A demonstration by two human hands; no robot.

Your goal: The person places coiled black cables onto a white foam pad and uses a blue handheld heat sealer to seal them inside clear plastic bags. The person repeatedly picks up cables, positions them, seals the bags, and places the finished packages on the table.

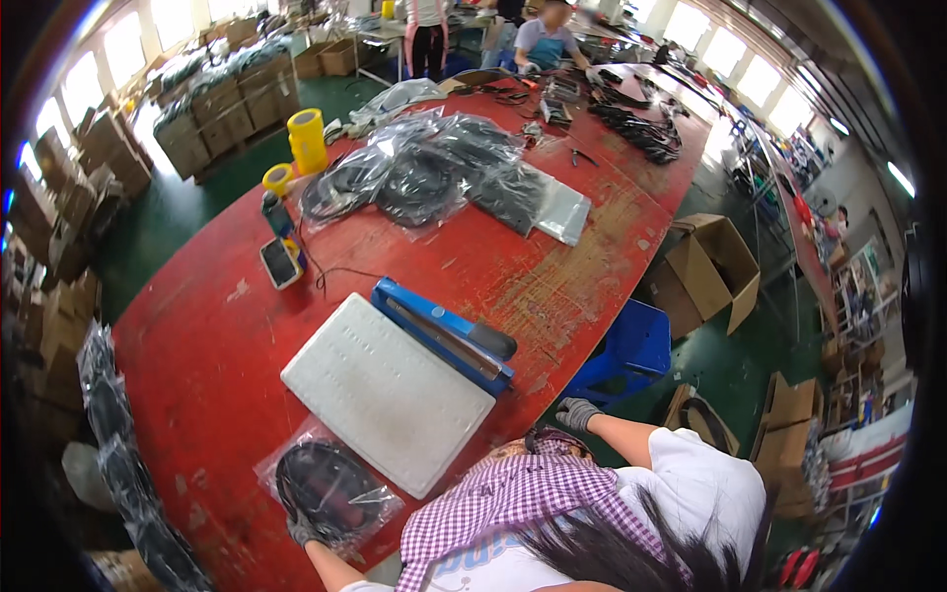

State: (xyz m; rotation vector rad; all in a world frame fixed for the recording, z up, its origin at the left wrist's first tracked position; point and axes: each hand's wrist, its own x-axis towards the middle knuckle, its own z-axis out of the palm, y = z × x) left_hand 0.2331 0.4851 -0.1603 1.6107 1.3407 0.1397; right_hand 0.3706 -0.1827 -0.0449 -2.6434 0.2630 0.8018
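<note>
My left hand (300,530) was at the bagged cable (330,493) on the table (227,335), right hand (578,413) beyond its edge, both sets of fingers' closure undeterminable; I judged steadying the bag flat best.

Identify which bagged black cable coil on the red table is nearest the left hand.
The lone bagged coil beside the white slab: the left hand touches it, while the heaped coils lie farther away.
</note>
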